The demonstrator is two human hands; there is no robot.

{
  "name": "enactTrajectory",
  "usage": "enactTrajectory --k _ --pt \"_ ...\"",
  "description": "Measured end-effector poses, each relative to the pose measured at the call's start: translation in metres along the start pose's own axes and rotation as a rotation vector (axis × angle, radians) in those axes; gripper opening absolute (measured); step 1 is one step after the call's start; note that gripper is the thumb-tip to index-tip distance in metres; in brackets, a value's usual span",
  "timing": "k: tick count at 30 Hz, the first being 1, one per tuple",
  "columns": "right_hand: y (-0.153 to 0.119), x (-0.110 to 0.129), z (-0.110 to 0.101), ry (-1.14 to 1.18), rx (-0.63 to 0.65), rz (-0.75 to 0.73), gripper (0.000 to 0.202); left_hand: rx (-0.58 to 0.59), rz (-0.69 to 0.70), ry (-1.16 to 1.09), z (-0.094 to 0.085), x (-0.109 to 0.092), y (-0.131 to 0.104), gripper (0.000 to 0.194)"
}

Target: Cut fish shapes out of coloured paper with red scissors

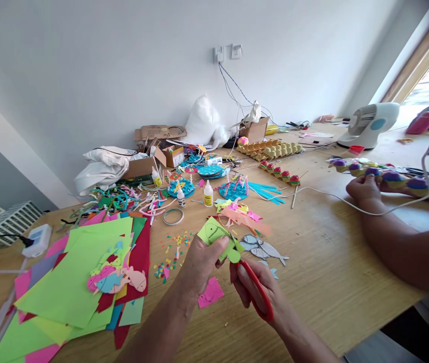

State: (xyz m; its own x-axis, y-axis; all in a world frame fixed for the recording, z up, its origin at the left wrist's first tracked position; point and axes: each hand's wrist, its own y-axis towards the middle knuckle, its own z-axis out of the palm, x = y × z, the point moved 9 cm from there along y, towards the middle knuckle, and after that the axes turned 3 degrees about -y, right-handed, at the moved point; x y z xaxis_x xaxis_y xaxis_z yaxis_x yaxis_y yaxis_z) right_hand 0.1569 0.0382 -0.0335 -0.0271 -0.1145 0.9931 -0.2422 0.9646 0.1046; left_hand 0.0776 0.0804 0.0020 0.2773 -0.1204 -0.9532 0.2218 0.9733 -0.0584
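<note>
My left hand grips a light-green paper with a fish outline drawn on it, thumb on top. In my right hand is a pair of scissors with red handles; the blades are mostly hidden at the green paper's right edge. Under my hands lies a pink paper piece. Just right of the green paper are grey-blue paper fish. Left of my left hand, small colored paper dots lie scattered on the wooden table.
Colored paper sheets with cut paper fish on top cover the table's left. Glue bottles, a tape roll and blue strips lie ahead. A co-worker's hand holds a painted egg-carton strip at right, near a white cable.
</note>
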Motion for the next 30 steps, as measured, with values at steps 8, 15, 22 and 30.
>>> enactTrajectory --k 8,15,22,30 --pt "-0.0011 -0.0003 -0.0009 -0.026 -0.017 0.052 0.052 -0.020 -0.015 0.037 -0.0018 0.0007 -0.0013 0.017" --pt "-0.0007 0.0063 0.0002 -0.046 -0.008 0.047 0.051 -0.011 -0.013 0.047 -0.0018 0.0001 -0.0006 0.016" --pt "-0.0008 0.0065 0.0000 -0.053 0.008 0.023 0.049 0.021 -0.017 0.074 -0.0007 0.0012 -0.0001 0.016" --pt "0.0001 0.0033 -0.0001 -0.038 0.005 0.015 0.050 0.087 -0.002 0.064 0.0015 -0.0004 0.0011 0.015"
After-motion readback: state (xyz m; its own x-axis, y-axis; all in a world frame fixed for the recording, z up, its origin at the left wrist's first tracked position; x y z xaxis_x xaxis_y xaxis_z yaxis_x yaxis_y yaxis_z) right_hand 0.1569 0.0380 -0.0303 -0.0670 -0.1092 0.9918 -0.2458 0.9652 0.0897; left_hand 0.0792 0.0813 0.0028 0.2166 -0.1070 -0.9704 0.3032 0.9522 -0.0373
